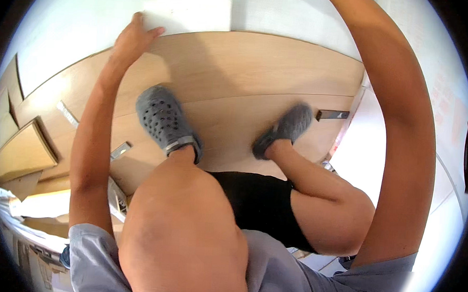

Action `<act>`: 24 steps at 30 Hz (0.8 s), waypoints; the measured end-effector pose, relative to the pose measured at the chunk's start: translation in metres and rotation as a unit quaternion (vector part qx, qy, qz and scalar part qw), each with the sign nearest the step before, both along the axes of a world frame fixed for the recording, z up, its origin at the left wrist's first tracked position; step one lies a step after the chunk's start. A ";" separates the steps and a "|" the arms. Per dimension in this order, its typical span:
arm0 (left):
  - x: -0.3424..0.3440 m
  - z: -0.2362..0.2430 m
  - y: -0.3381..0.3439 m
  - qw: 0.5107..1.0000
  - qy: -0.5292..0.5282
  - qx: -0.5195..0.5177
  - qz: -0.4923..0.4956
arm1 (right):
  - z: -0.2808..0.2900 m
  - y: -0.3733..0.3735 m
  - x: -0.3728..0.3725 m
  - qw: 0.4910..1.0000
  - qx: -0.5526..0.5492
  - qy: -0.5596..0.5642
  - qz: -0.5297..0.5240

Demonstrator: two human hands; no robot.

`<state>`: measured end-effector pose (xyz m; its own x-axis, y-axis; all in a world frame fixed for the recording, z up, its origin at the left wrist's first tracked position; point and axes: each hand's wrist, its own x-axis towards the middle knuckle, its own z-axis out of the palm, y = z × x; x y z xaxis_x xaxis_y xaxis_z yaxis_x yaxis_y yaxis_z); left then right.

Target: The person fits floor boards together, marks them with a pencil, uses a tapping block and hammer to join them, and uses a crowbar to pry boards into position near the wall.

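Note:
My left hand [134, 39] is at the top left with its thumb and forefinger spread apart. It rests at the lower left corner of a white rectangular block [190, 12], the thumb along the lower edge. Whether the fingers press on the block or only lie beside it is hard to tell. The block sits along the border between a pale surface [281, 15] and the wood-coloured panels [259, 56]. On the right, my right forearm [371, 42] reaches up past the top edge of the picture, so that hand is out of sight.
My feet in grey clogs [164, 119] stand on the wood panels. A small dark-ended metal bar [333, 115] lies at right. On the left are a metal piece [120, 150], a pale strip [67, 113] and cut brown boards [27, 150]. White tiles [362, 141] border the panels.

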<state>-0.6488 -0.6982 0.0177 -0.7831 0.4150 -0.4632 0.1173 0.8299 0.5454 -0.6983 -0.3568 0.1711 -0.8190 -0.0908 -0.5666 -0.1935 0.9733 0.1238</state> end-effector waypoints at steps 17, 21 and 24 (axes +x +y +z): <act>0.001 0.002 0.058 0.997 -0.046 -0.050 -0.038 | 0.007 0.258 0.131 0.990 0.037 0.066 -0.116; 0.004 0.020 0.101 0.991 -0.079 -0.101 -0.031 | -0.013 0.274 0.118 0.994 0.028 0.056 -0.094; 0.015 0.024 0.142 0.987 -0.089 -0.125 -0.053 | -0.032 0.280 0.108 0.993 -0.030 0.080 -0.075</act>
<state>-0.6334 -0.5565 0.0414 -0.6382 0.3453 -0.6881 0.1315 0.9295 0.3445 -0.5902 -0.0773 0.1393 -0.9050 0.0099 -0.4252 -0.0278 0.9962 0.0823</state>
